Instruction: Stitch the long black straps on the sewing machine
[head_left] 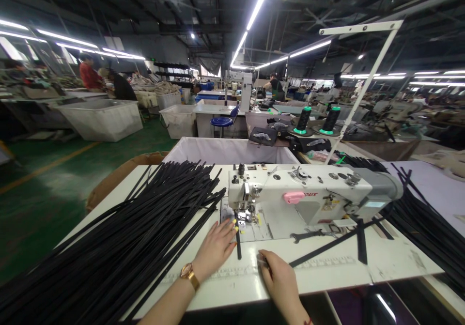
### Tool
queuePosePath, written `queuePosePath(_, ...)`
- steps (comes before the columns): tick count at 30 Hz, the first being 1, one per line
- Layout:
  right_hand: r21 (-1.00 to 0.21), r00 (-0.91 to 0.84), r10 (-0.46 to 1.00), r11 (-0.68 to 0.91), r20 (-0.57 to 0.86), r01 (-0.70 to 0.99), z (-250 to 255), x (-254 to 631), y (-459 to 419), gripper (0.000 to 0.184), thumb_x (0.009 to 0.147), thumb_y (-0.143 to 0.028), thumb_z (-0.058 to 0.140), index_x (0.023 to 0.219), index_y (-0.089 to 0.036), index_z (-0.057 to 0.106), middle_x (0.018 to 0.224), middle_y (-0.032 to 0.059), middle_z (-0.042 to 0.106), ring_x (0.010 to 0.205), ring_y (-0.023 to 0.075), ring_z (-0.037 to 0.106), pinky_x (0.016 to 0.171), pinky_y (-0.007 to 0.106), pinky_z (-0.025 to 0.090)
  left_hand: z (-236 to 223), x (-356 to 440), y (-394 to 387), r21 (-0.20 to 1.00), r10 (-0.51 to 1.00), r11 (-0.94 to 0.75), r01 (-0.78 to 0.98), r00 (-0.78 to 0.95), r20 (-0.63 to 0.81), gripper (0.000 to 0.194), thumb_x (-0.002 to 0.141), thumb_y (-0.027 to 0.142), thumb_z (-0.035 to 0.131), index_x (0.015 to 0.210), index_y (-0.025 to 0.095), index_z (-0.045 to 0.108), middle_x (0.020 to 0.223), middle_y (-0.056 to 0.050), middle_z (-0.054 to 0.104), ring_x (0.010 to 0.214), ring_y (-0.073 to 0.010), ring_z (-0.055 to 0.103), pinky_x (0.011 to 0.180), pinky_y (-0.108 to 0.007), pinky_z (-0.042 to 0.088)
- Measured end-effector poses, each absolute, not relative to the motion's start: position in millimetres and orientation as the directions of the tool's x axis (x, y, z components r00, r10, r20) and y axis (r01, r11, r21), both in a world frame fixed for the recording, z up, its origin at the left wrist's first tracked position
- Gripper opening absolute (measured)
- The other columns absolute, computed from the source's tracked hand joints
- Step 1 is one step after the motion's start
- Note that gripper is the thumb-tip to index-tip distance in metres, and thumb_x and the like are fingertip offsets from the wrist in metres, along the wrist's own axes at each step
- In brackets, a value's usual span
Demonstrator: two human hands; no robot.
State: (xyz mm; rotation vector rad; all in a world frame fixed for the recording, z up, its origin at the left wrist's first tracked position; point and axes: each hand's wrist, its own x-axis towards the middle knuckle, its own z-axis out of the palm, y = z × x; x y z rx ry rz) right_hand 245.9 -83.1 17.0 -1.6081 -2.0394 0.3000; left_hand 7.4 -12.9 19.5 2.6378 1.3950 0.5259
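Observation:
My left hand (218,243) lies flat with its fingers stretched out, the fingertips next to a short black strap (239,245) under the sewing machine's presser foot (247,216). Whether the fingertips press on the strap is hard to see. My right hand (279,275) is closed near the front edge of the table, its fingers curled round something small and greyish that I cannot make out. Just right of that hand, another black strap (327,249) runs diagonally over the table. The white sewing machine (269,184) has a pink piece stuck on its front.
A big pile of black straps (145,223) covers the table's left side; more straps (428,223) lie at right. A wrench (308,235) rests by the machine base. Two black thread cones (303,120) stand behind. A white bin (232,148) sits beyond the table; people work farther back.

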Motion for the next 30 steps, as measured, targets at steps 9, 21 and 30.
queuePosePath(9, -0.491, -0.159, 0.961, 0.254, 0.226, 0.833, 19.2, 245.9, -82.9, 0.037, 0.081, -0.009, 0.044, 0.112, -0.018, 0.062, 0.103, 0.0069, 0.075, 0.093, 0.0212, 0.07, 0.081, 0.034, 0.056, 20.8, 7.3, -13.0, 0.246, 0.817, -0.574, 0.781, 0.521, 0.248, 0.041, 0.098, 0.035, 0.042, 0.137, 0.026, 0.048, 0.148, -0.004, 0.045, 0.139, -0.0262, 0.036, 0.114, -0.056, 0.03)
queuePosePath(21, -0.459, -0.174, 0.955, 0.269, 0.239, 0.847, 22.7, 244.2, -81.9, 0.036, 0.081, -0.008, 0.046, 0.11, -0.018, 0.063, 0.103, 0.007, 0.075, 0.092, 0.0216, 0.071, 0.081, 0.034, 0.057, 15.0, 7.5, -3.4, 0.247, 0.807, -0.586, 0.772, 0.531, 0.257, 0.041, 0.096, 0.031, 0.046, 0.136, 0.024, 0.049, 0.146, -0.007, 0.048, 0.137, -0.0274, 0.04, 0.113, -0.056, 0.033)
queuePosePath(30, -0.481, -0.175, 0.959, 0.265, 0.224, 0.836, 22.2, 245.0, -83.2, 0.036, 0.081, -0.008, 0.045, 0.111, -0.018, 0.063, 0.104, 0.0067, 0.074, 0.092, 0.0219, 0.07, 0.081, 0.035, 0.057, 17.4, 8.2, 0.2, 0.257, 0.803, -0.592, 0.764, 0.532, 0.268, 0.041, 0.095, 0.031, 0.047, 0.135, 0.024, 0.051, 0.146, -0.008, 0.047, 0.136, -0.0281, 0.041, 0.112, -0.056, 0.033)
